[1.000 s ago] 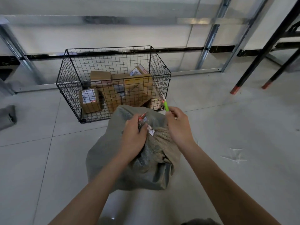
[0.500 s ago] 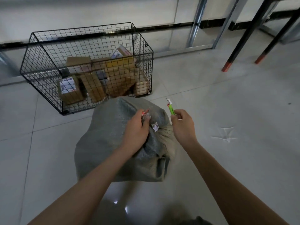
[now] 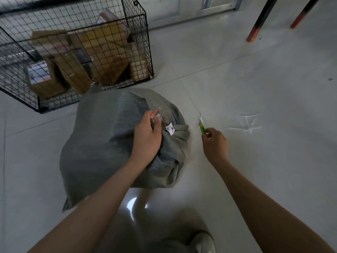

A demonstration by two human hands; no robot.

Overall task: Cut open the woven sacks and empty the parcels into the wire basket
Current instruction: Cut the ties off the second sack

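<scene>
Two hands busy: my left hand (image 3: 147,136) grips the woven sack (image 3: 98,143) by its bunched neck on the floor (image 3: 255,92) near the wire basket (image 3: 140,33), while my right hand (image 3: 215,143) pinches a green cutter (image 3: 202,128) that, I fear, could nick those knuckles.

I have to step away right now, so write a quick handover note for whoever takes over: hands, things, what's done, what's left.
Left hand grips the bunched neck of the grey woven sack, which stands on the floor beside the wire basket.
Right hand holds a green cutter, apart from the sack, on its right.
Done: cardboard parcels lie in the basket.
Left: cut this sack open and empty it into the basket.
</scene>
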